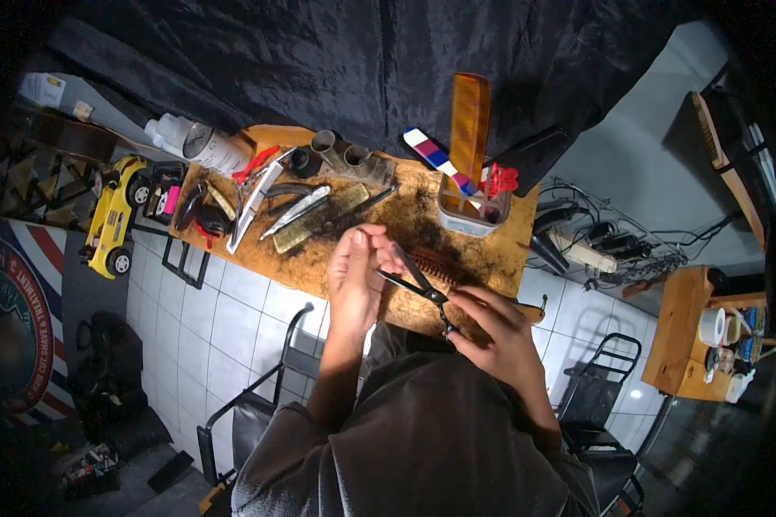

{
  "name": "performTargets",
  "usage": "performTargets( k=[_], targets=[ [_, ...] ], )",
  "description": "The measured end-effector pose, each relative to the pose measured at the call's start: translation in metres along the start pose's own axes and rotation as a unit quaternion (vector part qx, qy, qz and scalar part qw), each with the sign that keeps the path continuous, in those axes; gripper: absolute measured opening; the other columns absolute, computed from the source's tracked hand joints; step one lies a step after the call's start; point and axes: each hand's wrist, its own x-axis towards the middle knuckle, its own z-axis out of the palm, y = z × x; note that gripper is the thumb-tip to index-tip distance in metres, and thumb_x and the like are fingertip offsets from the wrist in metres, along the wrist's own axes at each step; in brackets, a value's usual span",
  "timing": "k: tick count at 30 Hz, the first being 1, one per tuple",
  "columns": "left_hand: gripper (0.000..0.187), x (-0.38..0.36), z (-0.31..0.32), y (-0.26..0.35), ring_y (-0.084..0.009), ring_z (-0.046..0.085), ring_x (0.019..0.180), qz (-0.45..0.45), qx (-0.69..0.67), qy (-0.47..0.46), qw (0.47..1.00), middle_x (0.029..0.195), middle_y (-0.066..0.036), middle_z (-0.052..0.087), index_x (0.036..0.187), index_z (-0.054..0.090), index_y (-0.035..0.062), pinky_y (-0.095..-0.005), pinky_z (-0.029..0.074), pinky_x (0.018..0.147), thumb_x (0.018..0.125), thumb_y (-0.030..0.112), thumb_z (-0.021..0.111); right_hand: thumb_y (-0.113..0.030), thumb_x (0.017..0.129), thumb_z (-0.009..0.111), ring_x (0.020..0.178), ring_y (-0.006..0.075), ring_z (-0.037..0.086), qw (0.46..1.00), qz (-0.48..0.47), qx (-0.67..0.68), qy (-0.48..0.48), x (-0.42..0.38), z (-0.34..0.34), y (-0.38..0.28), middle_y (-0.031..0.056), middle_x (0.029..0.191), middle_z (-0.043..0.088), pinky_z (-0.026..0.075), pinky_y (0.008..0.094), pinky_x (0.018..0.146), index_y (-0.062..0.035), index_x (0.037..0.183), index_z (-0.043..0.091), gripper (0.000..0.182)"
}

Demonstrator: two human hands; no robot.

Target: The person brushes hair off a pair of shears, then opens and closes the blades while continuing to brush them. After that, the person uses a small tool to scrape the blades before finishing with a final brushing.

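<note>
Wooden tabletop [259,248]; tub [470,226] stands the comb [470,121] upright, presumably for reach. Scissors [434,294] hang open over the near edge: right hand [496,332] has bent fingers around the handles, likely for control; left hand [353,274], fingers half-curled, sits by the blade tips, grip unclear.

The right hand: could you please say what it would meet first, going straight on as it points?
Probably the left hand, with the open black metal scissors leading; depth is unclear.
</note>
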Motion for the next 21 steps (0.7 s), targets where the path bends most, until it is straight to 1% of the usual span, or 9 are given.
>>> performTargets(
  k=[3,6,9,10,12,14,18,20,21],
  targets=[
    [0.030,0.002,-0.006,-0.003,-0.0135,0.060,0.081,-0.017,-0.004,0.031,0.999,0.092,-0.006,0.061,0.112,0.055,0.0007,-0.0258,0.049,0.072,0.103,0.027,0.044,-0.004,0.070,0.078,0.097,0.0237,0.067,0.998,0.036,0.047,-0.005,-0.006,0.001,0.010,0.0111,0.114,0.065,0.054,0.0345,0.081,-0.0041,0.116,0.064,0.048],
    [0.028,0.002,-0.008,-0.004,-0.0140,0.060,0.084,-0.018,-0.010,0.000,1.000,0.095,-0.007,0.062,0.113,0.055,0.0008,-0.0259,0.050,0.074,0.103,0.024,0.044,-0.010,0.076,0.075,0.102,0.0280,0.066,0.997,0.050,0.049,0.008,-0.005,-0.002,0.006,0.0115,0.115,0.066,0.053,0.0363,0.086,-0.0073,0.119,0.062,0.045],
    [0.026,0.000,0.003,-0.003,-0.0134,0.058,0.083,-0.031,0.025,0.012,0.999,0.094,-0.004,0.060,0.113,0.055,0.0018,-0.0265,0.050,0.074,0.102,0.024,0.047,-0.010,0.076,0.076,0.102,0.0280,0.066,0.998,0.008,0.023,0.054,0.002,-0.005,0.000,0.0117,0.114,0.066,0.053,0.0357,0.086,-0.0068,0.121,0.061,0.047],
    [0.026,-0.001,0.003,-0.004,-0.0163,0.060,0.084,-0.030,0.022,-0.004,0.999,0.097,-0.006,0.060,0.117,0.054,0.0011,-0.0283,0.051,0.075,0.102,0.021,0.046,-0.007,0.075,0.076,0.096,0.0251,0.068,0.998,0.015,0.028,0.049,0.000,-0.004,0.002,0.0116,0.114,0.067,0.054,0.0335,0.081,-0.0056,0.119,0.063,0.046],
    [0.027,-0.001,0.005,-0.004,-0.0172,0.062,0.086,-0.043,0.016,-0.021,0.999,0.098,-0.007,0.060,0.118,0.053,0.0009,-0.0290,0.052,0.076,0.102,0.021,0.046,0.000,0.072,0.076,0.085,0.0192,0.070,0.998,0.031,0.039,0.041,-0.006,-0.002,0.007,0.0116,0.113,0.067,0.056,0.0291,0.071,-0.0033,0.115,0.065,0.044],
    [0.027,-0.001,0.004,-0.005,-0.0191,0.063,0.090,-0.048,0.006,-0.048,0.998,0.102,-0.009,0.061,0.120,0.052,0.0005,-0.0301,0.052,0.077,0.103,0.019,0.044,0.000,0.071,0.076,0.086,0.0197,0.070,0.998,0.030,0.028,0.053,-0.005,-0.002,0.006,0.0120,0.112,0.067,0.056,0.0294,0.072,-0.0031,0.114,0.065,0.044],
    [0.028,-0.003,0.005,-0.006,-0.0197,0.062,0.094,-0.044,0.020,-0.077,0.996,0.107,-0.011,0.061,0.126,0.049,-0.0007,-0.0310,0.051,0.080,0.100,0.008,0.043,0.000,0.071,0.077,0.087,0.0196,0.070,0.995,0.012,-0.010,0.097,0.004,-0.004,-0.004,0.0125,0.111,0.068,0.055,0.0291,0.073,-0.0029,0.114,0.066,0.044],
    [0.033,-0.004,0.004,-0.008,-0.0194,0.061,0.100,-0.031,0.019,-0.120,0.992,0.113,-0.013,0.061,0.130,0.047,-0.0021,-0.0308,0.049,0.084,0.098,0.005,0.043,-0.005,0.073,0.077,0.095,0.0246,0.068,0.996,0.041,0.022,0.082,-0.003,0.000,0.005,0.0128,0.110,0.068,0.054,0.0332,0.081,-0.0056,0.117,0.064,0.046],
    [0.035,-0.005,0.002,-0.009,-0.0194,0.060,0.101,-0.033,0.056,-0.150,0.987,0.114,-0.013,0.061,0.132,0.047,-0.0020,-0.0309,0.049,0.084,0.097,0.002,0.043,-0.008,0.074,0.078,0.100,0.0271,0.067,0.995,0.055,0.038,0.074,-0.005,0.001,0.008,0.0130,0.110,0.068,0.054,0.0353,0.084,-0.0069,0.119,0.064,0.047]
  ],
)
